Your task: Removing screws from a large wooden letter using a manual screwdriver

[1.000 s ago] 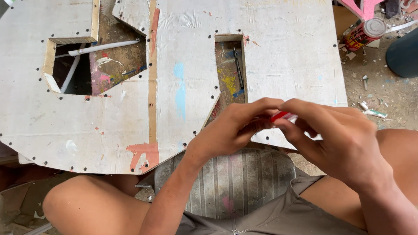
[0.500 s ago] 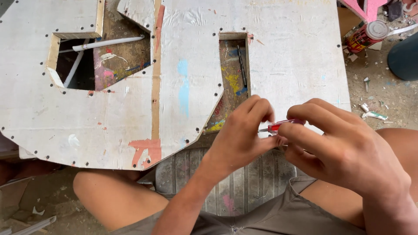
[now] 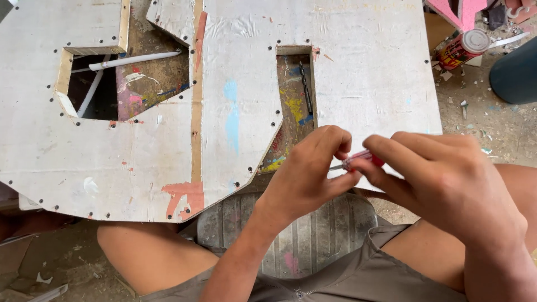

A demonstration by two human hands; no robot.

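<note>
Screwdriver [image 3: 358, 160], slim, red-handled, pinched between both hands' fingers [image 3: 386, 151]

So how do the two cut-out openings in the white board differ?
The left opening is wide and irregular, with a white tube lying across it; the middle slot is narrow and tall, with a thin dark rod lying in it. The left opening is far from both hands; the middle slot ends just above the left hand. Both show a paint-stained surface beneath.
</note>
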